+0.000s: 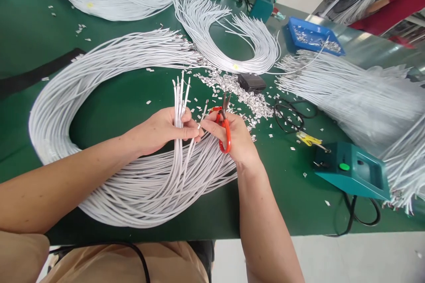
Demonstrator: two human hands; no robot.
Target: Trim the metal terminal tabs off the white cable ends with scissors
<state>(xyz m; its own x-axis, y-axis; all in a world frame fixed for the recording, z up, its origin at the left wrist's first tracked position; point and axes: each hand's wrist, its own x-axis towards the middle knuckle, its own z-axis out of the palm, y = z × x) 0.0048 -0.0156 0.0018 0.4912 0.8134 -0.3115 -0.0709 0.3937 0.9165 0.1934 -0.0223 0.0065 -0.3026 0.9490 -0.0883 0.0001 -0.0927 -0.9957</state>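
Now our left hand (159,130) grips upright a bunch of light, springy white cables (180,97) over the green surface (126,93), best pinched near their tips, while our right hand (237,137) clasps red-handled scissors (225,126)

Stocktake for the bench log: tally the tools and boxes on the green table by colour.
Teal machine boxes: 2
Blue tray: 1
Black box: 1
Red-handled scissors, in the right hand: 1
Yellow-handled tool: 1
Total: 6

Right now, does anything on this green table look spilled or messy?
Yes. Small silvery scraps lie scattered over the green table, heaped beside the black box, ahead of the red scissors in the right hand. Nothing looks damaged.
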